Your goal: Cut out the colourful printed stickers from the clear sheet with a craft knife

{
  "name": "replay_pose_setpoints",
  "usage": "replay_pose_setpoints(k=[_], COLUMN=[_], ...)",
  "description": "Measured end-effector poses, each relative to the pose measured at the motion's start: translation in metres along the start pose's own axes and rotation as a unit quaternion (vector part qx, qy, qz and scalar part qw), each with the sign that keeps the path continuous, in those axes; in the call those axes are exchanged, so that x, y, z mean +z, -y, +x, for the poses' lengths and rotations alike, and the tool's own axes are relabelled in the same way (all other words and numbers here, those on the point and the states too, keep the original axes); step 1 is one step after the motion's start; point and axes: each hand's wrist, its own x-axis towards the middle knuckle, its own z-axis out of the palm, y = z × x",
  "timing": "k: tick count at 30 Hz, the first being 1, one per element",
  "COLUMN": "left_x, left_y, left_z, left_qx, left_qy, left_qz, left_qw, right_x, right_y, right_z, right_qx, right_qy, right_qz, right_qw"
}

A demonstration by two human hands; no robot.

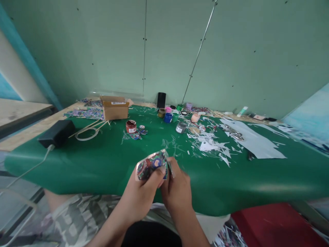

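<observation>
In front of my body, above the table's front part, my left hand pinches a small shiny printed piece, thumb on top. Its face carries dark red, blue and green patterns, and a clear margin shows along the edge. Close against it, my right hand is closed, with fingers curled inward. A thin, shiny edge sticks up by the right fingers; whether it belongs to the same piece I cannot tell. The fingertips of both hands are partly hidden.
On the green table cover stand a red jar, a blue jar, a grey jar and a cardboard box. White scraps and scissors on a white sheet lie right. A black adapter sits left.
</observation>
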Motion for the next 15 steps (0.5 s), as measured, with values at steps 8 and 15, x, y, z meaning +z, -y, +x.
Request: replay_pose_setpoints(k=[8, 15], left_x=[0.001, 0.006], left_y=[0.001, -0.005], left_z=[-0.001, 0.0], left_qx=[-0.011, -0.091], left_qy=[0.003, -0.025], left_qz=[0.006, -0.018], left_qw=[1.0, 0.995], right_x=[0.003, 0.008], right_y=[-0.004, -0.012], right_z=[-0.001, -0.004], right_qx=[0.002, 0.001], right_qy=[-0.015, -0.016], right_qz=[-0.032, -0.045], right_qw=[0.999, 0.999])
